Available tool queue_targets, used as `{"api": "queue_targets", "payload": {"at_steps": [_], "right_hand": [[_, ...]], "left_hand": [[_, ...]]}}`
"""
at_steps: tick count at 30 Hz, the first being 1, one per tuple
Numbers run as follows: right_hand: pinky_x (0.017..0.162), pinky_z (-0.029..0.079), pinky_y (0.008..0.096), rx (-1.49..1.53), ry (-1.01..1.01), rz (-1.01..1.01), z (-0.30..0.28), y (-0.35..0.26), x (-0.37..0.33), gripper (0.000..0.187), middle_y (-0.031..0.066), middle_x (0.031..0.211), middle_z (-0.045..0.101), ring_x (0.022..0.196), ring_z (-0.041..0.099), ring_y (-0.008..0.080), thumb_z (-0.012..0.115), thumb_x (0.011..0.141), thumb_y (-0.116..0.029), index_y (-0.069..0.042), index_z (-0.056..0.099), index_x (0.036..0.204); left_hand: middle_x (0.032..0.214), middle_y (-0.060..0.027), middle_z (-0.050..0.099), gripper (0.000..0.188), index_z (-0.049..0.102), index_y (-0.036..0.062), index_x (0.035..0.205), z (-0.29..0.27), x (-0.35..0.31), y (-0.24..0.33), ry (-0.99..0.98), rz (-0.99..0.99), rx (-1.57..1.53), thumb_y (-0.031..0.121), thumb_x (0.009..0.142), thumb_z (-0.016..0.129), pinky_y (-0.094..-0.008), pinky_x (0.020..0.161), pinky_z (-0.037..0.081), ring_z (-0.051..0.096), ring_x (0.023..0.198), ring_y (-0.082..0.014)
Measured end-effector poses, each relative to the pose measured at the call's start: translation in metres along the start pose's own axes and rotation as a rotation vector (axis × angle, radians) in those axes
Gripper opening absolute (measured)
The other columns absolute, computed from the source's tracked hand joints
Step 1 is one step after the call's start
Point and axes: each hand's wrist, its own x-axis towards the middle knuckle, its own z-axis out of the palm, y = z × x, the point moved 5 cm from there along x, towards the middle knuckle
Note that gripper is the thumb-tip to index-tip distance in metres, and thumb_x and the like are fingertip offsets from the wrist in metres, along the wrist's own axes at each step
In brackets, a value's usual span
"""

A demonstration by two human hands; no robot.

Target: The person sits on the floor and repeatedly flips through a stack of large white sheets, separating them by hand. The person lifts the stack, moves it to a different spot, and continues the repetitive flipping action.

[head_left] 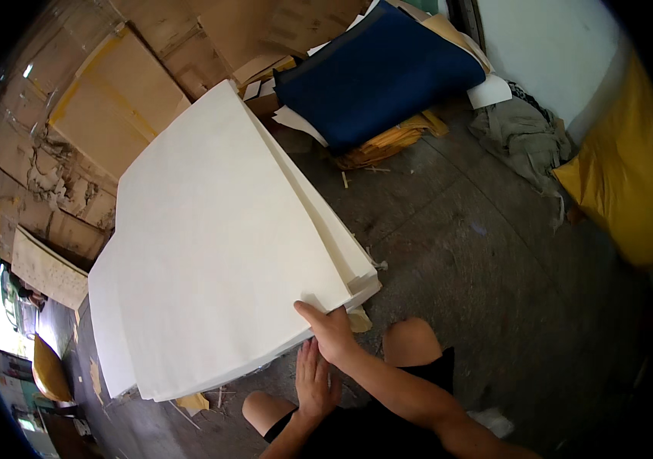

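Note:
A large stack of white sheets point(212, 229) lies in front of me, its upper sheets turned askew over those beneath. At the near right corner my right hand point(332, 333) grips the edge, thumb on top and the other fingers hidden below. How many sheets it holds I cannot tell. Just below and left of it, my left hand point(317, 385) has its fingers stretched out together, their tips at the near edge of the stack. Nothing shows in its grasp.
Beyond the stack, a dark blue sheet point(380, 73) covers a pile with folded yellow material point(395, 141) under it. Cardboard point(116, 96) lines the far left. A grey cloth point(521, 138) and yellow sheeting point(621, 168) lie at the right. Scraps point(193, 402) litter the dark floor point(487, 268).

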Motion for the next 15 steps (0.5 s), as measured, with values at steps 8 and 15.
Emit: {"api": "queue_targets", "payload": {"at_steps": [8,15], "right_hand": [[0.086,0.050,0.0319,-0.087,-0.014,-0.067,0.005,0.000,-0.006,0.033,0.0090,0.108,0.066,0.098,0.062,0.0159,0.070,0.094,-0.015,0.006,0.060,0.118],[0.075,0.054,0.0302,0.001,0.062,0.028,-0.032,-0.001,0.015,0.029,0.0072,0.105,0.067,0.093,0.066,0.0150,0.072,0.089,-0.013,0.001,0.064,0.114]], "left_hand": [[0.118,-0.0218,0.066,0.059,0.058,0.0003,0.130,0.025,0.031,-0.067,0.063,-0.141,0.429,0.019,0.077,0.074,-0.0558,0.093,0.047,0.062,0.107,-0.0430],[0.119,-0.0256,0.065,0.061,0.061,-0.0022,0.126,0.024,0.036,-0.064,0.110,-0.188,0.346,0.025,0.074,0.076,-0.0549,0.090,0.047,0.062,0.107,-0.0447]]}}
